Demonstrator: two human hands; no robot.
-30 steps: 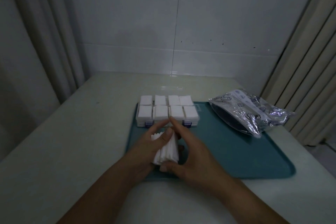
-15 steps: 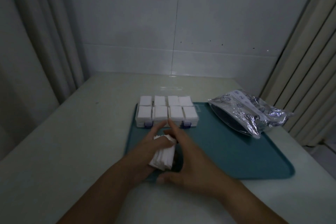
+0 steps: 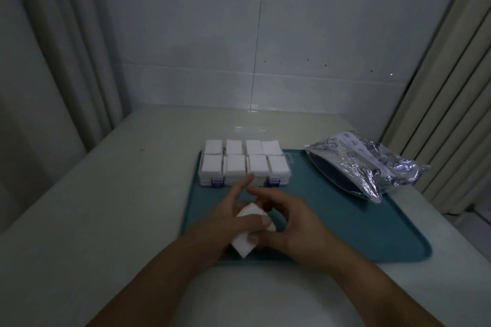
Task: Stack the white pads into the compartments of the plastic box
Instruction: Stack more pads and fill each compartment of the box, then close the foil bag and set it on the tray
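both hands, left hand (image 3: 228,220) and right hand (image 3: 292,223), clamp a loose pad stack (image 3: 248,231) over the tray (image 3: 372,220); box (image 3: 244,164) looks full, so added pads may spill.

No readable text anywhere in view.

The silver foil bag (image 3: 364,164) on the right, lying partly on the teal tray (image 3: 345,220), carries dark blue printed marks and a pale strip, but they are too small and blurred to make out as words or numbers. The plastic box (image 3: 244,167) at the tray's far left shows no label.
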